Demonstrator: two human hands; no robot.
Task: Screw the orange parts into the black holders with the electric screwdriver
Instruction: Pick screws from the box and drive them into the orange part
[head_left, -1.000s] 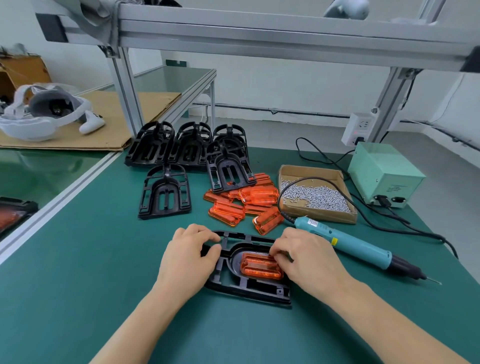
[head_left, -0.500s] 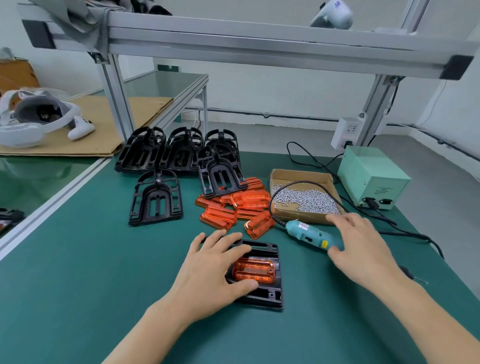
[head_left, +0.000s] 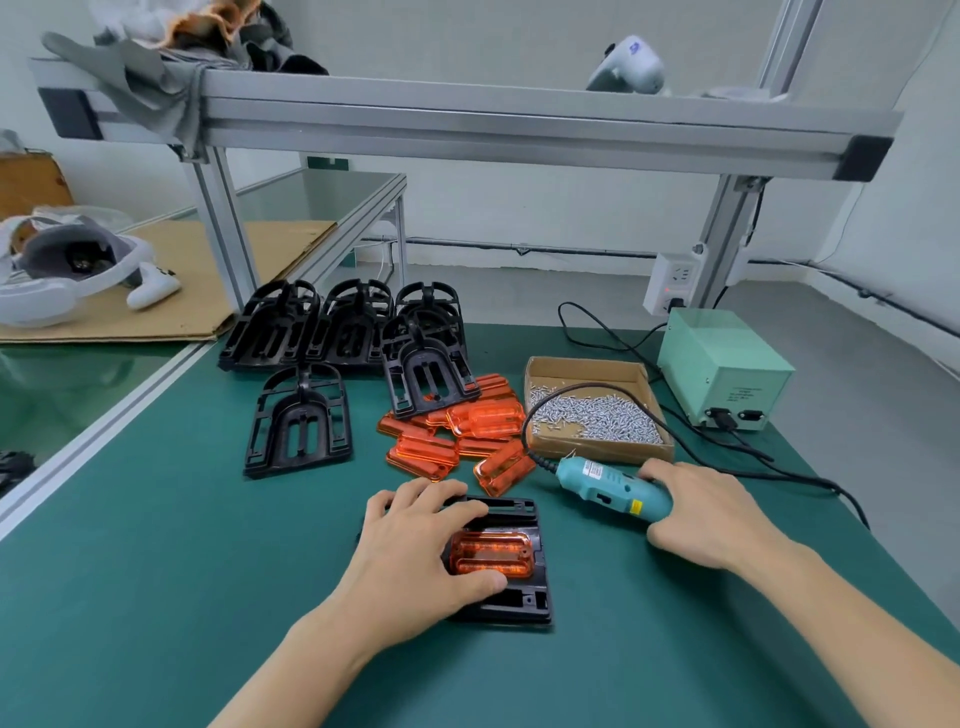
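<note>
My left hand (head_left: 415, 551) lies flat across the black holder (head_left: 519, 597) on the green mat (head_left: 156, 597), fingers straight, thumb against the near edge, gripping nothing. The orange part (head_left: 491, 553) is seated in the holder's recess, just right of my palm. My right hand (head_left: 711, 514) is wrapped around the body of the teal electric screwdriver (head_left: 608, 486), which lies on the mat to the holder's right, its cable looping back over the cardboard box of screws (head_left: 597, 415). Loose orange parts (head_left: 457, 431) are heaped behind the holder; spare black holders (head_left: 343, 332) stand further back.
</note>
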